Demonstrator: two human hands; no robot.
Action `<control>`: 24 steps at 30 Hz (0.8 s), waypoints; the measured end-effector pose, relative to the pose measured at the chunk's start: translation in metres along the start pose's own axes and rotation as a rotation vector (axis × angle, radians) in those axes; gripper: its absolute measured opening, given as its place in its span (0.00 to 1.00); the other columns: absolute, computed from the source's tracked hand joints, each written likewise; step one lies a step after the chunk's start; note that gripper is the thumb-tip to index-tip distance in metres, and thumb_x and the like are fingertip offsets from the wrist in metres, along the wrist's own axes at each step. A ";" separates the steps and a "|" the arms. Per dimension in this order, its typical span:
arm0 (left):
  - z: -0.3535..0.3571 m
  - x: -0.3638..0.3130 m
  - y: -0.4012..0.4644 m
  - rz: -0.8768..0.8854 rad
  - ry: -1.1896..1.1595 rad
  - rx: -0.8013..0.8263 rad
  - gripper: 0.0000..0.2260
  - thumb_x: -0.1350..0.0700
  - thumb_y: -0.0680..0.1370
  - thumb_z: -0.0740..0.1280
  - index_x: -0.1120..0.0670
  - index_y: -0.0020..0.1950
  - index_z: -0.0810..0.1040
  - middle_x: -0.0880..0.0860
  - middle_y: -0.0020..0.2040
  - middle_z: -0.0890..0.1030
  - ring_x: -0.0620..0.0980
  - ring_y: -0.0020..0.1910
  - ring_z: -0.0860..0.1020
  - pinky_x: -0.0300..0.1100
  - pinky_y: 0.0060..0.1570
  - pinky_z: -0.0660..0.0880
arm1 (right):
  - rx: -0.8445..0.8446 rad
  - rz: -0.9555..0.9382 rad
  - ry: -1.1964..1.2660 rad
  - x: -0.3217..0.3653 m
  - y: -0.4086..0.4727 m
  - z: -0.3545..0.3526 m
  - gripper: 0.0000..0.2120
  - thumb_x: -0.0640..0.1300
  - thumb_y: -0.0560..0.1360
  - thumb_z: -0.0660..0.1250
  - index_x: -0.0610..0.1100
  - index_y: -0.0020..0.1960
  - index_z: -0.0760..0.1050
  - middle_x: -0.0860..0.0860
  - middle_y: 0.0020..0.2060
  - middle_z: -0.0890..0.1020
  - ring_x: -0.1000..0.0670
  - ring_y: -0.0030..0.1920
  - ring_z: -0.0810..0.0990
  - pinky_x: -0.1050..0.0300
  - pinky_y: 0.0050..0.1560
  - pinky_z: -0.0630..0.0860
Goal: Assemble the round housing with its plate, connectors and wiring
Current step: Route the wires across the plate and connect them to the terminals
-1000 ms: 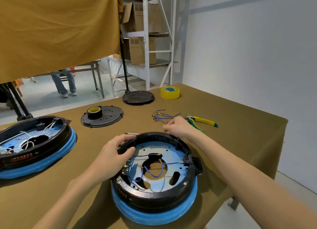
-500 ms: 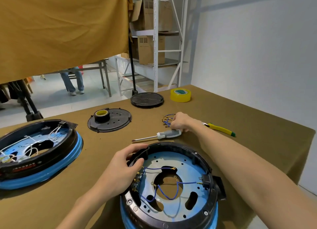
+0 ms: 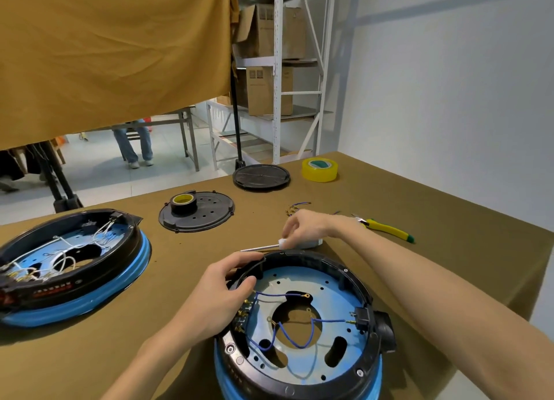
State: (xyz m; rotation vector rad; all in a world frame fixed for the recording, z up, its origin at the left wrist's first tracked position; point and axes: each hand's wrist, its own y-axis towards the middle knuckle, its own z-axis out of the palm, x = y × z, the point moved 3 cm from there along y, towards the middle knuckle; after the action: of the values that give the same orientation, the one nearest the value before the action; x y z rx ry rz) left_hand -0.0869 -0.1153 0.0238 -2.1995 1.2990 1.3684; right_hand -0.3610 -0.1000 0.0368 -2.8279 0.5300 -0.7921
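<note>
- Your left hand (image 3: 215, 297) is gripping the round housing (image 3: 302, 327) rim at the table's near edge, thumb inside; keep bracing it.
- Your right hand (image 3: 308, 225) is pinching the screwdriver (image 3: 284, 245) handle just behind the housing; grip it fully before driving.
- I am reading no legible writing anywhere.

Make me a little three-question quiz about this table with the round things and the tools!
1. True or false: the left hand grips the rim of the near round housing.
2. What tool is under the right hand?
3. Which tape roll sits on a black plate: A) big yellow roll, B) small dark roll?

Key: 1 true; 2 the screwdriver; 3 B.
</note>
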 end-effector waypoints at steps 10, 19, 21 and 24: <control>0.000 0.000 0.001 -0.003 -0.006 0.002 0.17 0.60 0.82 0.68 0.39 0.65 0.79 0.34 0.58 0.82 0.32 0.60 0.77 0.26 0.56 0.72 | -0.002 0.258 -0.271 -0.039 -0.069 -0.010 0.15 0.52 0.78 0.66 0.42 0.38 0.75 0.45 0.35 0.80 0.45 0.34 0.80 0.54 0.33 0.80; 0.000 0.000 0.001 -0.012 -0.005 -0.006 0.17 0.60 0.82 0.68 0.39 0.64 0.79 0.35 0.58 0.82 0.33 0.60 0.78 0.32 0.58 0.73 | -0.243 0.261 -0.079 -0.031 -0.046 -0.025 0.14 0.54 0.81 0.67 0.42 0.49 0.76 0.46 0.43 0.82 0.46 0.42 0.83 0.49 0.48 0.83; 0.000 -0.001 0.000 -0.013 0.006 0.006 0.17 0.59 0.82 0.68 0.37 0.64 0.78 0.31 0.56 0.81 0.31 0.60 0.77 0.28 0.55 0.72 | -0.336 0.244 -0.049 -0.024 -0.029 -0.021 0.14 0.53 0.80 0.68 0.41 0.55 0.78 0.45 0.48 0.84 0.44 0.49 0.83 0.44 0.55 0.82; 0.000 -0.001 0.001 -0.011 0.014 0.012 0.18 0.59 0.82 0.68 0.37 0.63 0.78 0.28 0.55 0.80 0.31 0.60 0.77 0.26 0.54 0.72 | -0.357 0.247 -0.094 -0.018 -0.010 -0.010 0.15 0.53 0.80 0.68 0.42 0.58 0.77 0.44 0.54 0.83 0.42 0.53 0.81 0.46 0.55 0.79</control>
State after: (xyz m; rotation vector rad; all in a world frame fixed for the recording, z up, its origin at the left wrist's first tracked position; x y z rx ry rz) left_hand -0.0877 -0.1158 0.0249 -2.2084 1.2947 1.3404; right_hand -0.3776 -0.0842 0.0391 -3.0057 1.0763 -0.5620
